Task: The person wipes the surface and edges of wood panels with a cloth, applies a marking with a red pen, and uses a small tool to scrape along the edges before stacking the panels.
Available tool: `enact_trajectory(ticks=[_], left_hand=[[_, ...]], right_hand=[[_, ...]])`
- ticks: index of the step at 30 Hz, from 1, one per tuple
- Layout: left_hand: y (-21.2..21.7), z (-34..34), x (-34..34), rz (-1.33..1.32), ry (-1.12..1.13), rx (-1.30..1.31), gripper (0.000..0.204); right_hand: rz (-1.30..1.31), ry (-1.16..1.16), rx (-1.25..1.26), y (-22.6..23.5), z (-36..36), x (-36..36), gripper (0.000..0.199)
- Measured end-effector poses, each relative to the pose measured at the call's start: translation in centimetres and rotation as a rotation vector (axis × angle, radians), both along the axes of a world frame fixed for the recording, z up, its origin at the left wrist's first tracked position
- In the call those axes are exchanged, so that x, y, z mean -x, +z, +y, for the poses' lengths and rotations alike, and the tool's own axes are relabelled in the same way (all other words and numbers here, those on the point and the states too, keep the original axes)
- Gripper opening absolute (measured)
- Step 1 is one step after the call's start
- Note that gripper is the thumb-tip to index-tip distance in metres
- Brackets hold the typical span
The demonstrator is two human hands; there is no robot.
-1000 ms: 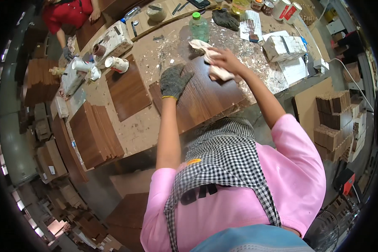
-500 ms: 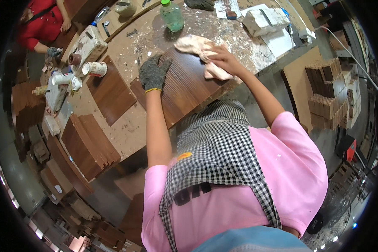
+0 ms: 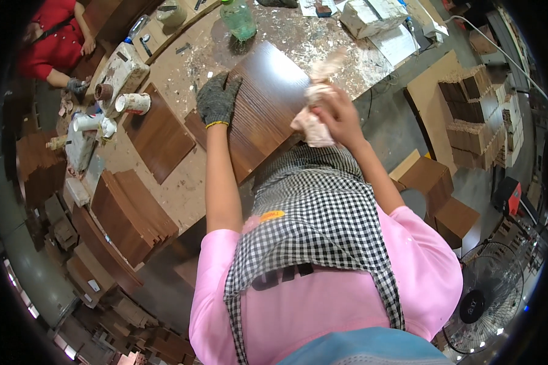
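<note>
Panel [image 3: 268,103]: dark wood, long axis running away from the person.
Left hand [image 3: 218,100]: gloved, spread flat on panel's left edge.
Right hand [image 3: 338,115]: bare, clutching rag [image 3: 313,112] at near right edge.

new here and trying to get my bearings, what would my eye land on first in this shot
Most striking is the dark brown wood panel lying on the paint-spattered workbench at top centre. The left hand, in a grey glove, presses flat on the panel's left edge, while the bare right hand grips a pale crumpled rag at its right side. Lower down, a pink shirt and black-and-white checked apron fill the middle of the picture.
</note>
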State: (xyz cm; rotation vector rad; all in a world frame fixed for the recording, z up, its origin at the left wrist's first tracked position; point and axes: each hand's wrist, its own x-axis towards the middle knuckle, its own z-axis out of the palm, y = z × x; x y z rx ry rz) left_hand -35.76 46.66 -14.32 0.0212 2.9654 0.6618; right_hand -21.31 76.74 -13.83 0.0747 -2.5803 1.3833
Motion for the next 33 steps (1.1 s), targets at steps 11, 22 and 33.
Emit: enact_trajectory(ticks=[11,22,33], left_hand=[[-0.6,-6.7,-5.6,0.457,-0.006,0.414,0.062],[-4.8,-8.7,-8.0,0.482,0.333,-0.474,0.038],[-5.8,-10.3,-7.7,0.479,0.148,-0.373,0.040]], right_hand=[[0.198,0.073,-0.301,4.2,0.6,1.0,0.025],[0.329,0.508,-0.957,-5.9,-5.9,-2.7,0.049],[0.308,1.155,-0.065,3.2,-17.2,-0.3,0.042]])
